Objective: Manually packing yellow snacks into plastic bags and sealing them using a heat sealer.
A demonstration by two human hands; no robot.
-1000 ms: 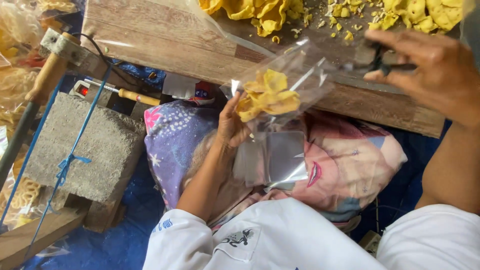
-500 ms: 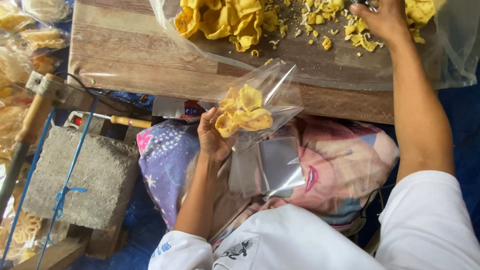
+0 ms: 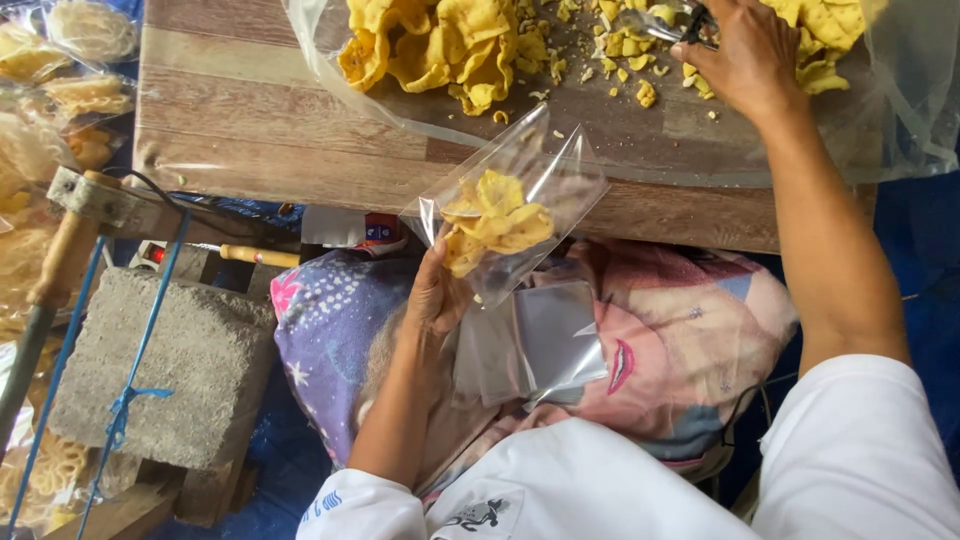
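Right hand [image 3: 745, 55] shifted slightly nearer over wooden worktop [image 3: 250, 110], gripping tongs [image 3: 672, 22]; left hand [image 3: 437, 290] pinches clear bag [image 3: 510, 205], mouth angled up-right.

You work at a low wooden board table [image 3: 260, 120] with a plank-grain surface; its near edge runs from left to right across the view, just above your lap. A clear plastic sheet [image 3: 900, 110] lies directly on the board and covers its middle and right portions, reaching almost to the near edge on the right. On this sheet, along the far edge, rests a pile of yellow crackers [image 3: 440, 45], with a second heap of crackers [image 3: 830, 35] toward the far right corner. Between the two, small cracker crumbs [image 3: 610, 60] are scattered over the sheet. The left portion of the board shows bare wood.
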